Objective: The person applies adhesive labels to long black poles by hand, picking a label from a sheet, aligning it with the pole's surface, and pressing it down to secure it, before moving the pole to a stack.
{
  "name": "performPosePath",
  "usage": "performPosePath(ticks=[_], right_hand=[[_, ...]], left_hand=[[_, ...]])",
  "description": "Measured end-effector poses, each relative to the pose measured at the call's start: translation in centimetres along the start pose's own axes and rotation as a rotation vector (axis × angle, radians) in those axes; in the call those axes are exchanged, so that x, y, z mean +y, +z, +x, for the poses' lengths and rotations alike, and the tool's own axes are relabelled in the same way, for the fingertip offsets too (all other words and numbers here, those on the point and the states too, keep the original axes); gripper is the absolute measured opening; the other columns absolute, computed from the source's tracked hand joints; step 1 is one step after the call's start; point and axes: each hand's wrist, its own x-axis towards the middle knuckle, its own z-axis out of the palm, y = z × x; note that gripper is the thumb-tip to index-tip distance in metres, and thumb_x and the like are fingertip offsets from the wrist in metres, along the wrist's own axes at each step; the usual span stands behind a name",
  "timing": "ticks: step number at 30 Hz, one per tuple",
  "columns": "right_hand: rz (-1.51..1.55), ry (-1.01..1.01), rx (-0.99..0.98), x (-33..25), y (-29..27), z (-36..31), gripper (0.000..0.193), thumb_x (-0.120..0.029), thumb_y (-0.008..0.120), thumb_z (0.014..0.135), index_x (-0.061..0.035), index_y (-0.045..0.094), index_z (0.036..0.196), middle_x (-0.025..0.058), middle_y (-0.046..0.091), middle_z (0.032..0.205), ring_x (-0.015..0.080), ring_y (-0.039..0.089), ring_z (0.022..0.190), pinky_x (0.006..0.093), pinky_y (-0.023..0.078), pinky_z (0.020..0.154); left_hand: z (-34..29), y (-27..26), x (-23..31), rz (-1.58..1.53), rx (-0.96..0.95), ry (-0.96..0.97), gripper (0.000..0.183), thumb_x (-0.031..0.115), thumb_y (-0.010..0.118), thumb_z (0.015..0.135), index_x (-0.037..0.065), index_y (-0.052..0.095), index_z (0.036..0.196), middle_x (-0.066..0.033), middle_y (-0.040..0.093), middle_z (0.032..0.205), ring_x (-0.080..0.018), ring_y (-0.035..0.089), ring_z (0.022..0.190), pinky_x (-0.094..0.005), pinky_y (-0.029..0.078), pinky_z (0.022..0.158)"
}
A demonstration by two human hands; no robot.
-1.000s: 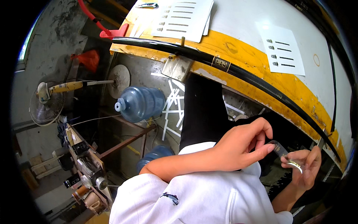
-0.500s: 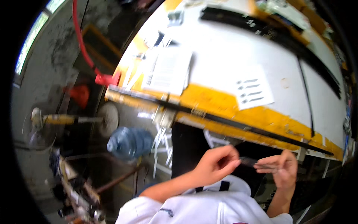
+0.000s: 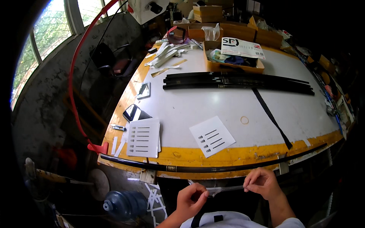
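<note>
A thin, see-through strip (image 3: 226, 188), perhaps film or tape, stretches between my two hands below the table's front edge. My left hand (image 3: 193, 198) pinches one end between thumb and curled fingers. The other end is in the fingertips of my right hand (image 3: 263, 184). Just beyond my hands, a long glossy black rod (image 3: 251, 166) with gold markings lies along the front edge, by a wooden block (image 3: 148, 176) at the left and another block (image 3: 283, 167) at the right. On the tabletop (image 3: 182, 110) lies a white sheet with dark printed strips (image 3: 213, 136).
A stack of printed sheets (image 3: 143, 137), a phone (image 3: 131, 113) and a utility knife (image 3: 117, 127) lie at left. Several black rods (image 3: 235, 80) lie farther back, before an open carton (image 3: 235, 68). A blue water jug (image 3: 125, 205) and paper scraps (image 3: 155, 201) are below at left.
My view has lifted and steadied, showing more of the table's far side. My hands have drawn farther apart, and the strip between them now shows stretched out.
</note>
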Motion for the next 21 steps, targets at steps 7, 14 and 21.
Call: performPosePath(ticks=[7, 14, 21], right_hand=[[-0.040, -0.050, 0.116, -0.3, 0.2, -0.9, 0.016, 0.006, 0.071, 0.077, -0.0019, 0.056, 0.080, 0.0113, 0.063, 0.080, 0.0155, 0.063, 0.069, 0.0274, 0.053, 0.066], [-0.004, -0.061, 0.139, -0.3, 0.0, -1.4, 0.014, 0.004, 0.071, 0.078, -0.0003, 0.059, 0.083, 0.0121, 0.064, 0.079, 0.0157, 0.063, 0.069, 0.0271, 0.053, 0.066], [-0.026, -0.091, 0.174, 0.2, 0.1, -0.9, 0.012, 0.005, 0.071, 0.078, 0.0021, 0.060, 0.081, 0.0114, 0.061, 0.080, 0.0148, 0.060, 0.066, 0.0259, 0.050, 0.061]], left_hand=[[-0.1, 0.5, 0.7, 0.054, -0.024, 0.033, 0.010, 0.006, 0.065, 0.086, 0.001, 0.057, 0.081, 0.0012, 0.053, 0.065, -0.0027, 0.043, 0.055, -0.0187, 0.031, 0.048], [-0.3, 0.7, 1.2, 0.148, -0.017, 0.075, 0.010, 0.006, 0.066, 0.085, 0.001, 0.058, 0.081, -0.0003, 0.052, 0.066, -0.0045, 0.043, 0.054, -0.0194, 0.032, 0.048], [-0.5, 0.5, 1.0, 0.190, 0.013, 0.082, 0.010, 0.006, 0.066, 0.084, 0.001, 0.058, 0.081, -0.0025, 0.051, 0.065, -0.0073, 0.042, 0.053, -0.0213, 0.034, 0.049]])
